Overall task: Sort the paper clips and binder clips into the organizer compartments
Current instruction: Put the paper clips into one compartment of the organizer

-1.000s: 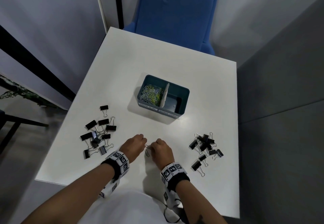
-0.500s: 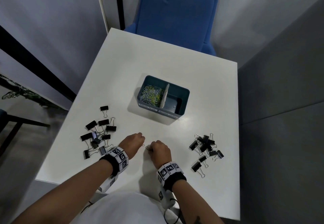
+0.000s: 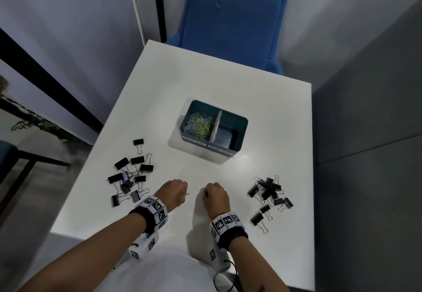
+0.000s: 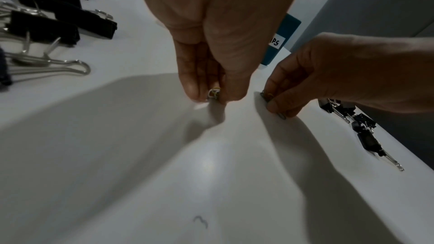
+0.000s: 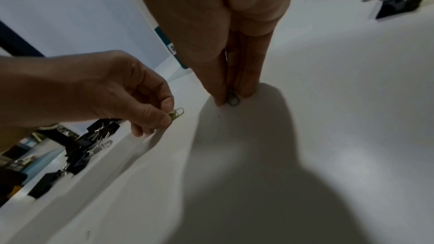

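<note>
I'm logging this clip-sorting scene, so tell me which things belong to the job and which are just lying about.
Job: organizer; paper clips in its left compartment; binder clips, left pile and right pile; paper clips pinched in left hand and right hand.
Lying about: blue chair; table.

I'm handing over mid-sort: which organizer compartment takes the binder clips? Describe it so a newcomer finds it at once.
Find the teal organizer at the middle of the white table. A pale divider splits it; take the right compartment. It is bare inside, while its left neighbour holds the paper clips.
</note>
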Demonstrator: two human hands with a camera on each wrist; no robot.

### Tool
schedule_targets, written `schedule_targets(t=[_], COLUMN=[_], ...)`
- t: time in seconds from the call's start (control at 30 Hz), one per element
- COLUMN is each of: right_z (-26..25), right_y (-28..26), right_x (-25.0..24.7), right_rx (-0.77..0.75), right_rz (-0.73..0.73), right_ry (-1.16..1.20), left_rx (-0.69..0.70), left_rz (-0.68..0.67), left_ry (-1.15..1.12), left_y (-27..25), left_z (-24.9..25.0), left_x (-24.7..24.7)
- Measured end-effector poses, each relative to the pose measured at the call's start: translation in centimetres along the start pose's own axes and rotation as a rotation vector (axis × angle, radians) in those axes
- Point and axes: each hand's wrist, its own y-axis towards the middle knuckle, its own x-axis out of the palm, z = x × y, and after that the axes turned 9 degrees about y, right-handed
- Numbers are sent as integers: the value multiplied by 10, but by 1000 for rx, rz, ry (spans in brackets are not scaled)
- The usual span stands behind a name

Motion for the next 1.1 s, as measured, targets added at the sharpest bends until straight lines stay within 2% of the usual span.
schedule_targets(t=[0.2,0.3,0.43,0.57,0.67,0.73,0.9,1.0,1.1], right_z=[1,3,6,5,6,6,8,1,-19], right_y=[2,1,-3,-6,-9,-10,-8,-4,11], right_x=[-3,-4,-4,-7,-9,-12,-23,-45,-80], right_rx=[34,0,-15,-19,-17,-4,40,47,-20], right_rz=[-76,-91,-87,-135,-162,-174,-150,-79,-1], right_ry=[-13,-25,-5,37,81,100,202,309,385], left_rx=[-13,10,35,34,6,-34,-44,-19,-96], left_rz=[39,183,386,551,625,630,540,629,697], left_ry=[-188,-366,-521,-524,-493,-498,-491,-410,-395], left_y=[-9,-8,4,26,47,59,64,49,31], left_z=[1,2,-2,-5,-9,-11,-20,-29,-46], left_x=[-8,-33,-89,-149,-174,-178,-156,-136,-108])
